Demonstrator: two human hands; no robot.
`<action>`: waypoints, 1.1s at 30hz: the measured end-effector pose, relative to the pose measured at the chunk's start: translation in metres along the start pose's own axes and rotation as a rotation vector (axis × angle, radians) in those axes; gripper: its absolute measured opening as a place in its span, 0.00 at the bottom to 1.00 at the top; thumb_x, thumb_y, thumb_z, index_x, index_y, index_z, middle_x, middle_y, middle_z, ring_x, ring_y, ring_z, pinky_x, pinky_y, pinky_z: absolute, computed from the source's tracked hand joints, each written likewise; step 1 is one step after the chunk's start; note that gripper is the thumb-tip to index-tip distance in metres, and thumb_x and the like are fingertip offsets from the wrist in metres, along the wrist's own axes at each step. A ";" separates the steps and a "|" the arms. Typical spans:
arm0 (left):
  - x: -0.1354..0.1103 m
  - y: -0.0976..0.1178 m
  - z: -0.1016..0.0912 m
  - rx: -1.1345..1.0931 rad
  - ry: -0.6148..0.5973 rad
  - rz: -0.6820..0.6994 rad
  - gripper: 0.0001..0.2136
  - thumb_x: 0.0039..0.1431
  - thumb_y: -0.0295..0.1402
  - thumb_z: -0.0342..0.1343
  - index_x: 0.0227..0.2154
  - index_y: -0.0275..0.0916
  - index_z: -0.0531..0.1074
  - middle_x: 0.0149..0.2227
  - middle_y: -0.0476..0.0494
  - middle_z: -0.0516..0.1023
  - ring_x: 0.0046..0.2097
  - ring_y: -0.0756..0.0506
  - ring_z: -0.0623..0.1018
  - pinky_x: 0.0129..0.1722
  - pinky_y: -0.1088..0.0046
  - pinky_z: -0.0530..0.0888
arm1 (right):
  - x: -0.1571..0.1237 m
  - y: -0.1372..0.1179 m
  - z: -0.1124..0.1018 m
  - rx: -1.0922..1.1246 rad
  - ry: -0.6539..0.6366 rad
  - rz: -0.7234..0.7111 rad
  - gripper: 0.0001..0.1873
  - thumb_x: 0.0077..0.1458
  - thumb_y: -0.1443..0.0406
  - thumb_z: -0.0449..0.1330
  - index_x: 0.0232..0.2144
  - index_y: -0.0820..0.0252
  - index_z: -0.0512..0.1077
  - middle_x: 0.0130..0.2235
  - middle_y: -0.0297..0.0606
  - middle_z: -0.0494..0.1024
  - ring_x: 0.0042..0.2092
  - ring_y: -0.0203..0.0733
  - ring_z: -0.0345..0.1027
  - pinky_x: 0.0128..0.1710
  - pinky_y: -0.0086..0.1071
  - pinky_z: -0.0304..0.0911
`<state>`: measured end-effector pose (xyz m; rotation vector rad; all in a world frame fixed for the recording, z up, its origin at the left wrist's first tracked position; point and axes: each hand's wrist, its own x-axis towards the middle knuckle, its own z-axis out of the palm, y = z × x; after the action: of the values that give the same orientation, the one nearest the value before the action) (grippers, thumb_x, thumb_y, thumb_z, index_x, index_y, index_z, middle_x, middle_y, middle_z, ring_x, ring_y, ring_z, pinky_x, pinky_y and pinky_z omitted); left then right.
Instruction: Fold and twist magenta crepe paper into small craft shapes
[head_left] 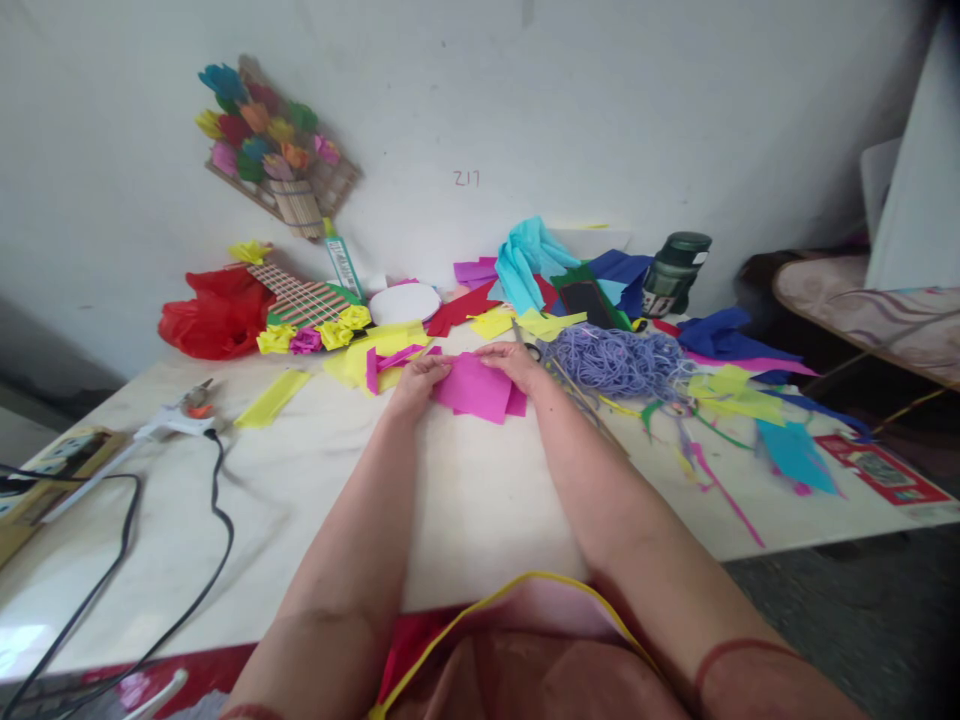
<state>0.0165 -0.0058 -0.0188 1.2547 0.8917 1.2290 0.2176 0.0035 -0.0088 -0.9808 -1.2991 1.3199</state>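
Observation:
Both my hands rest on a magenta paper sheet [477, 390] lying on the white table [465, 500]. My left hand [417, 381] presses its left edge with curled fingers. My right hand [510, 361] holds the upper right edge, fingers bent over it. More magenta strips [390, 360] and yellow paper [375, 348] lie just beyond the left hand.
A purple yarn heap [615, 360] lies right of my hands, with scissors [531, 350] beside it. A glue gun [176, 418] with black cable lies left, and a yellow strip [271, 398]. Paper flowers [315, 335], a red bag [217, 312], a white lid [405, 302], a dark jar [675, 272] and coloured scraps crowd the back.

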 end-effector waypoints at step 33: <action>-0.008 0.013 0.011 0.321 0.027 0.036 0.13 0.38 0.36 0.63 0.29 0.35 0.78 0.25 0.46 0.75 0.25 0.51 0.69 0.26 0.74 0.63 | -0.002 -0.006 0.003 -0.077 0.050 -0.029 0.15 0.35 0.57 0.67 0.26 0.60 0.76 0.26 0.32 0.77 0.29 0.36 0.66 0.32 0.30 0.61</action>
<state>0.0238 -0.0174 -0.0055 1.5159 1.1224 1.1629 0.2155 0.0007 -0.0024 -1.0378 -1.3292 1.2231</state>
